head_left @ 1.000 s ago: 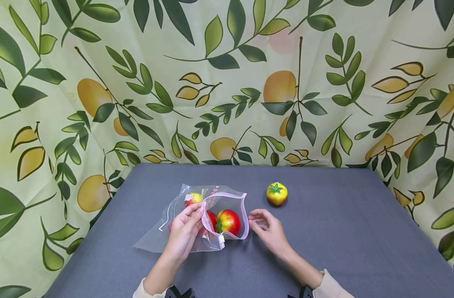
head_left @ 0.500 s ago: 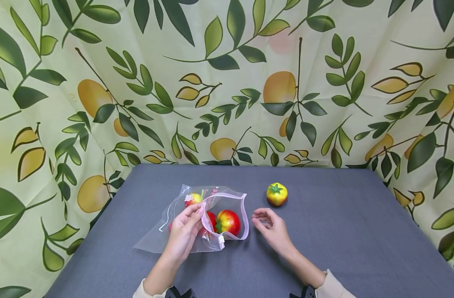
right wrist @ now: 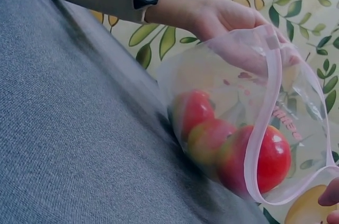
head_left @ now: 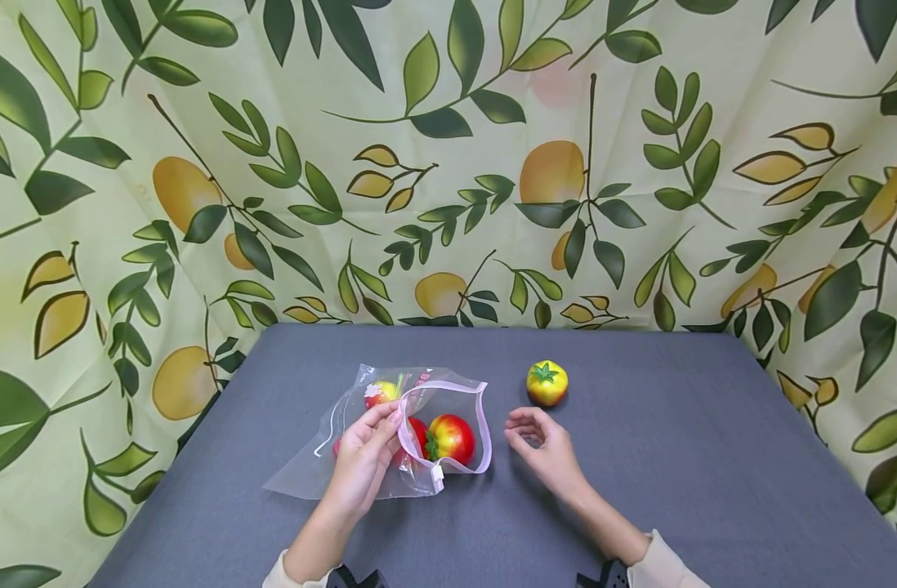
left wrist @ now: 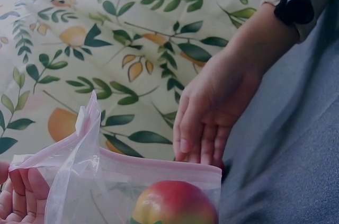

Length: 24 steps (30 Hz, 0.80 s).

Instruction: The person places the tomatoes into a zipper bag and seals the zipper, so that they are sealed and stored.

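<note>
A clear zip bag (head_left: 485,420) with a pink rim lies with its mouth gaping toward the right. My left hand (head_left: 366,449) pinches the mouth's left rim between thumb and fingers. Inside are several round red-and-yellow fruits (head_left: 454,439); one shows a green leafy top, and my left hand partly covers others. A white slider (head_left: 438,474) sits at the near side of the rim. Right of the mouth, my right hand (head_left: 544,449) hovers with loosely bent fingers and holds nothing. Behind it, a yellow tomato-like fruit (head_left: 547,384) with a green top rests on the table.
Grey cloth covers the table (head_left: 676,441). A leaf-and-fruit patterned curtain (head_left: 448,204) hangs along the back and both sides. Each wrist wears a black camera, seen on my right wrist (left wrist: 294,7) in the left wrist view.
My right hand has drawn away from the bag's right rim, moving slightly right. My left hand, the bag and the loose fruit have stayed in place.
</note>
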Motion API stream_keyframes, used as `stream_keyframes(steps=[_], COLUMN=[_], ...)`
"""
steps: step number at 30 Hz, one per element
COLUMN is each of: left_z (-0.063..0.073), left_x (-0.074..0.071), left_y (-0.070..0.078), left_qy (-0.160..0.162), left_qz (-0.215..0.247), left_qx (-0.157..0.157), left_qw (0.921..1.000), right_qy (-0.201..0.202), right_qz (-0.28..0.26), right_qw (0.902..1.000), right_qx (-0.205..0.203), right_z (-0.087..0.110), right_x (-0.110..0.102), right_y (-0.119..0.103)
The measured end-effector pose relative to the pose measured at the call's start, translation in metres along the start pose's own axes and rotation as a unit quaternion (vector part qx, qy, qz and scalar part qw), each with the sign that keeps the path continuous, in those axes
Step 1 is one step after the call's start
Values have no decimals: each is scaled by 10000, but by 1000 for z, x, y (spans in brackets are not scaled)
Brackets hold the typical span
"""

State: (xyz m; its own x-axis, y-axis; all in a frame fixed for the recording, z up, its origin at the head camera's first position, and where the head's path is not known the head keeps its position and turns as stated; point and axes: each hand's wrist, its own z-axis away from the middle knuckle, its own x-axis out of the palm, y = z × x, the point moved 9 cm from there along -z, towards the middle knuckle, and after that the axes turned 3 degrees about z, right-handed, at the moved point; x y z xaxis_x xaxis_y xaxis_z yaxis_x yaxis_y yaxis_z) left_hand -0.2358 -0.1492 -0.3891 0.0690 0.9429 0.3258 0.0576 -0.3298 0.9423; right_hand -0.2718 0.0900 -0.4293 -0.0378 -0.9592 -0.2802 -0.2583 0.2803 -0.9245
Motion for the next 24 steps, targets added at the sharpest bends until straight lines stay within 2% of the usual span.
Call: stream_keyframes(steps=[11, 19, 24], left_z=[1, 0, 1], left_x=[2, 5, 4], left_y=[2, 4, 2], left_qy=[-116, -196, -100], left_qz=[93, 131, 81], left_qx=[121, 191, 82], left_qw=[9998, 9995, 9999], right_qy=[243, 454, 497], right_qz=[397, 505, 483], right_qw=[9983, 9971, 9972], right_qx=[-363, -347, -265], right_z=[-2, -6, -10], right_x=[-11, -25, -32], right_y=[-2, 3, 9])
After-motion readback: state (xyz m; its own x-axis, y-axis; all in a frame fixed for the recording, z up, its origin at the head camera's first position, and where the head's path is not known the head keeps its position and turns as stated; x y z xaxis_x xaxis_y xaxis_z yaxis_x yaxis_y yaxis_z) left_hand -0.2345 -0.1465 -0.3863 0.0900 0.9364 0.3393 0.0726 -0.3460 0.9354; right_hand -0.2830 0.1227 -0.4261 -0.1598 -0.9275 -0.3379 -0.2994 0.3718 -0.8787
